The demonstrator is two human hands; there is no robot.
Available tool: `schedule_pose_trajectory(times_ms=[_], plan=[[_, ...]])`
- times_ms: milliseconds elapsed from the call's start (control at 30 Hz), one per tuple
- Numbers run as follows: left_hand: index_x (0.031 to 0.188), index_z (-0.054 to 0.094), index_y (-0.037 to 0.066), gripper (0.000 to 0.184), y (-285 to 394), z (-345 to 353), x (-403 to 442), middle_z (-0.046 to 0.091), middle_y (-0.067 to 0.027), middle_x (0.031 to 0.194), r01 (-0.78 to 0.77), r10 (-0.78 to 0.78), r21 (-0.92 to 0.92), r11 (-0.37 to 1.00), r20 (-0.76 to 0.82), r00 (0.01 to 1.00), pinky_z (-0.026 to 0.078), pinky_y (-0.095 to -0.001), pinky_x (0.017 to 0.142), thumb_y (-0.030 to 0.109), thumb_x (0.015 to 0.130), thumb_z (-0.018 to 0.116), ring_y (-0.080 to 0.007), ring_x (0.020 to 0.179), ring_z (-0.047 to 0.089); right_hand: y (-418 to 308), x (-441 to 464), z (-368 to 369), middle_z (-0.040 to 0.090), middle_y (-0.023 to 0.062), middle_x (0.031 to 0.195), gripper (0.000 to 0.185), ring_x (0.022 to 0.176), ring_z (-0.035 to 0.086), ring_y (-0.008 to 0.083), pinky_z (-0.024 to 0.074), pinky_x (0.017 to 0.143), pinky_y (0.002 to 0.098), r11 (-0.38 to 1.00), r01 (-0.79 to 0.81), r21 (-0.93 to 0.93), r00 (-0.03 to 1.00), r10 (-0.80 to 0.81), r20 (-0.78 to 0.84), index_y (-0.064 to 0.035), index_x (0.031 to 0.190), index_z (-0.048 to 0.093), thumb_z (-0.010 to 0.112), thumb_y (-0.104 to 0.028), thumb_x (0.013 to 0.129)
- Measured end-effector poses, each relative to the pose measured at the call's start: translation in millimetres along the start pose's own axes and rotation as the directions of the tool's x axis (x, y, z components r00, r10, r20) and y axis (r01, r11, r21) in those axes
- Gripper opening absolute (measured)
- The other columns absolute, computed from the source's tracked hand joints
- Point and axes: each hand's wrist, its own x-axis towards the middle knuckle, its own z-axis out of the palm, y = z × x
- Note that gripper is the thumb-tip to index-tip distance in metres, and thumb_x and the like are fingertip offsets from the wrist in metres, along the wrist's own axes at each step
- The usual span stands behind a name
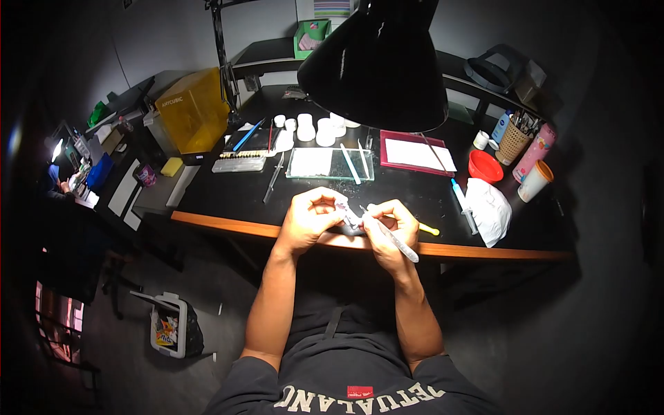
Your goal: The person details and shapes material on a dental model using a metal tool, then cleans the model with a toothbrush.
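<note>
My left hand (pixel 308 223) pinches a small pale, uneven piece (pixel 350 216) near the front edge of the black table. Its exact kind is too small to make out. In my right hand (pixel 391 232) is a slim silver-grey hand tool (pixel 404 247), held like a pen. The tool's fine tip (pixel 364 209) points at the pale piece; whether they touch I cannot tell. A yellow-handled stick (pixel 429 229) shows beside my right hand, partly hidden by it. Beyond my hands lies a glass plate (pixel 339 176) with a white pad and two slim white tools on it.
A black lamp shade (pixel 377 69) hangs low over the table. Several white jars (pixel 306 128) stand behind the plate. To the right are a syringe (pixel 465 207), crumpled white paper (pixel 488 211) and a red bowl (pixel 485 167). A bin (pixel 181 325) stands on the floor at left.
</note>
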Motion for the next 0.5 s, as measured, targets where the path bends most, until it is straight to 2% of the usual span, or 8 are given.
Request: schedule_pose_trajectory(times_ms=[67,167,233,300,367,400,433,500], plan=[[0.113,0.071,-0.003,0.023,0,-1,-1,0.073,-0.0085,0.099,0.006,-0.006,-0.015,1.0,-0.001,1.0,0.06,-0.0284,0.083,0.0,0.092,0.078,-0.0136,0.088,0.072,0,0,0,0.071,0.0054,0.084,0.01,0.077,0.074,0.0118,0.0581,0.067,0.0261,0.996,-0.037,0.083,0.999,0.037,0.005,0.001,0.091,0.065,0.075,0.002,0.091],[0.112,0.07,-0.003,0.023,2,0,0,0.073,-0.0086,0.098,0.011,-0.011,0.005,1.0,0.006,1.0,0.06,-0.0287,0.082,0.004,0.091,0.079,-0.0144,0.087,0.072,7,0,-7,0.072,0.0085,0.089,0.011,0.081,0.072,0.0118,0.0604,0.077,0.0273,0.998,-0.011,-0.063,0.996,0.017,0.092,-0.0002,0.101,0.061,0.071,0.005,0.097],[0.111,0.07,-0.003,0.022,0,-1,1,0.073,-0.0084,0.097,0.002,-0.002,0.011,1.0,0.003,1.0,0.06,-0.029,0.081,0.004,0.091,0.079,-0.0146,0.088,0.072,-2,3,-4,0.071,0.0073,0.086,0.01,0.078,0.071,0.0112,0.059,0.073,0.0272,0.998,-0.058,-0.021,0.995,0.06,0.079,0.0001,0.095,0.063,0.072,0.004,0.094],[0.109,0.07,-0.002,0.019,0,0,3,0.073,-0.0074,0.095,-0.053,0.052,0.095,0.994,0.013,0.999,0.06,-0.0295,0.081,0.003,0.091,0.077,-0.0149,0.087,0.072,-12,11,-5,0.07,0.0051,0.082,0.008,0.074,0.07,0.0101,0.0566,0.068,0.0262,0.987,-0.152,0.056,0.983,0.146,0.11,-0.0003,0.091,0.065,0.073,0.001,0.091],[0.109,0.071,-0.001,0.019,4,2,2,0.073,-0.0072,0.096,0.008,-0.008,0.055,0.998,0.003,1.0,0.06,-0.0289,0.081,0.003,0.091,0.077,-0.014,0.087,0.072,-18,21,-13,0.071,0.0052,0.081,0.008,0.072,0.068,0.0093,0.0564,0.068,0.0263,0.989,-0.147,-0.007,0.966,0.145,0.213,-0.0003,0.091,0.065,0.073,0.0,0.092],[0.109,0.071,-0.002,0.02,1,0,0,0.074,-0.0078,0.097,0.033,-0.032,0.05,0.998,-0.005,0.999,0.061,-0.0296,0.082,0.0,0.09,0.077,-0.0148,0.087,0.073,-21,22,-15,0.071,0.0057,0.08,0.008,0.074,0.069,0.0096,0.0559,0.067,0.0254,0.974,-0.224,0.037,0.948,0.209,0.238,0.0,0.092,0.065,0.073,-0.002,0.092],[0.109,0.071,-0.002,0.022,1,-1,1,0.074,-0.0084,0.098,0.033,-0.032,0.052,0.998,-0.005,0.999,0.061,-0.0302,0.084,-0.002,0.089,0.078,-0.0155,0.088,0.073,-21,22,-15,0.072,0.0059,0.08,0.008,0.075,0.07,0.0093,0.0554,0.067,0.0247,0.973,-0.233,0.007,0.954,0.227,0.196,0.0002,0.093,0.065,0.073,-0.001,0.093],[0.11,0.07,-0.003,0.022,2,-1,1,0.074,-0.0089,0.097,0.068,-0.067,0.044,0.997,-0.023,0.998,0.062,-0.0305,0.083,-0.004,0.089,0.077,-0.0148,0.088,0.074,-13,23,-22,0.073,0.006,0.081,0.008,0.075,0.07,0.0087,0.0556,0.067,0.0244,0.987,-0.145,-0.063,0.969,0.154,0.192,0.0004,0.094,0.066,0.073,0.0,0.093]])
